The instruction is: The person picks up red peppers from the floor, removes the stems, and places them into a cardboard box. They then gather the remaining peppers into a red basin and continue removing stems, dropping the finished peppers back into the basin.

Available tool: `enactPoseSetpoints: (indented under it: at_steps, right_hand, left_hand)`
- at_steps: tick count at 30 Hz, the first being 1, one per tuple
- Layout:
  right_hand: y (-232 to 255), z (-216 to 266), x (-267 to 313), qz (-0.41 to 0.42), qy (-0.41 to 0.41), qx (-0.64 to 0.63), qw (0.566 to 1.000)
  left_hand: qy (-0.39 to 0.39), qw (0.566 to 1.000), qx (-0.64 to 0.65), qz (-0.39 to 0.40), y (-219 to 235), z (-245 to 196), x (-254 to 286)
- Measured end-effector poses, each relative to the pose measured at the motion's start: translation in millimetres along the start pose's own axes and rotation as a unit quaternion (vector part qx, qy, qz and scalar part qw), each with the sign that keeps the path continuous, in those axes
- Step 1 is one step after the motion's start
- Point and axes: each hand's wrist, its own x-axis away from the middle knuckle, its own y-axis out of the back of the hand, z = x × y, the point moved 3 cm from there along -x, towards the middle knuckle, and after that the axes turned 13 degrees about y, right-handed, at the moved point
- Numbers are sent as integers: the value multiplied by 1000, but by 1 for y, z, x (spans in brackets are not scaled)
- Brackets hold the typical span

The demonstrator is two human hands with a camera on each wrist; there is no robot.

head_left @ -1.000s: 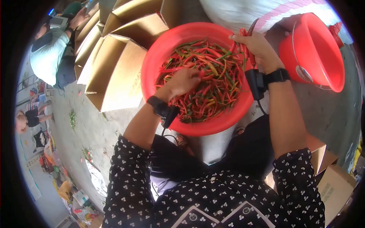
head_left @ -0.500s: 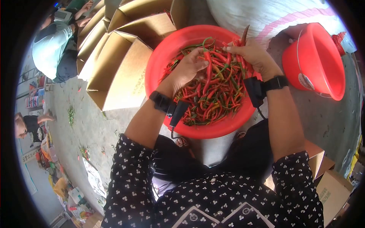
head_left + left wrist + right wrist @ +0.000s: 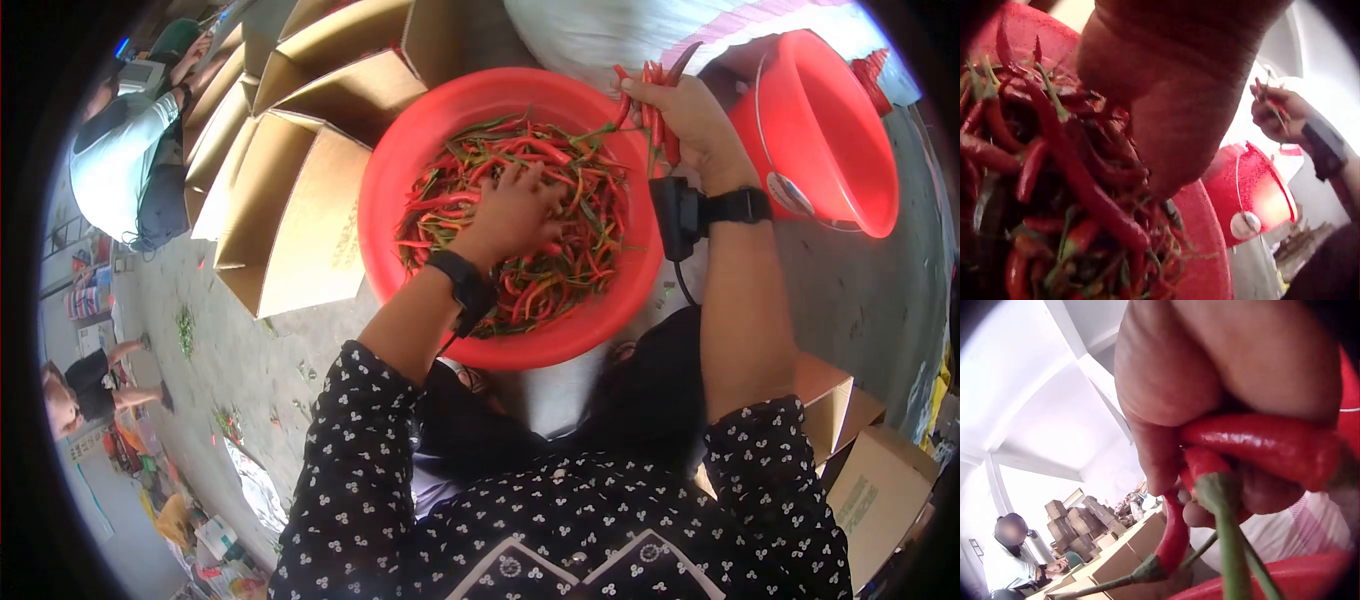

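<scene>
A wide red plastic basin [image 3: 545, 352] in front of me holds a heap of red chili peppers [image 3: 545, 300] with green stems, some orange or dark. My left hand [image 3: 510, 215] lies over the middle of the heap, fingers spread and touching the peppers. In the left wrist view a long curved chili [image 3: 1079, 169] lies on top near that hand. Above the basin's right rim, my right hand [image 3: 697, 118] grips a small bunch of red chilies [image 3: 1260, 447], their stems sticking out past the fingers.
Open cardboard boxes [image 3: 315, 215] stand left of the basin. A red bucket [image 3: 800, 130] with a wire handle sits at the right, beside a large white sack [image 3: 610, 40]. More cartons [image 3: 880, 490] lie at lower right. Another person [image 3: 125, 150] sits beyond the boxes.
Half a second ago my left hand held up a red chili near the right hand; now it is spread on the heap. My right hand has moved up and right with its chilies.
</scene>
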Motion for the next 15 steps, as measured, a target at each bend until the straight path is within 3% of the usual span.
enactPoseSetpoints:
  at_steps: [1, 3, 4, 5, 6, 7, 9, 10, 12, 13, 15]
  right_hand:
    - [4, 3, 2, -4, -1, 1, 1000]
    - [11, 7, 7, -31, -6, -11, 999]
    - [14, 4, 6, -36, -8, -13, 999]
    - [17, 2, 4, -47, 13, -21, 999]
    - [18, 3, 4, -57, 35, -30, 997]
    - [20, 2, 4, -62, 33, -33, 997]
    - [21, 4, 2, -39, 26, -31, 998]
    - [22, 2, 0, -42, 27, -34, 998]
    - [21, -2, -2, -42, 25, -76, 996]
    - [24, -3, -2, -43, 25, -76, 996]
    - [28, -5, -3, -69, 21, -80, 994]
  left_hand:
    - [14, 993, -108, 46, -2, -11, 9]
    - [-9, 989, -149, 9, 2, -28, 8]
    - [-15, 972, -119, 203, -3, -34, 7]
    - [-20, 917, -86, 389, -7, -40, 11]
    - [-11, 939, -59, 338, -1, -40, 16]
    - [-14, 938, -63, 342, -3, -41, 11]
    - [4, 969, 44, 243, 0, -41, -13]
    - [2, 969, 41, 245, -5, -40, -25]
    - [-21, 1000, 13, 7, -7, -42, -54]
    - [-22, 1000, 13, 7, -15, -44, -65]
    - [-130, 989, 32, -61, -26, -54, -78]
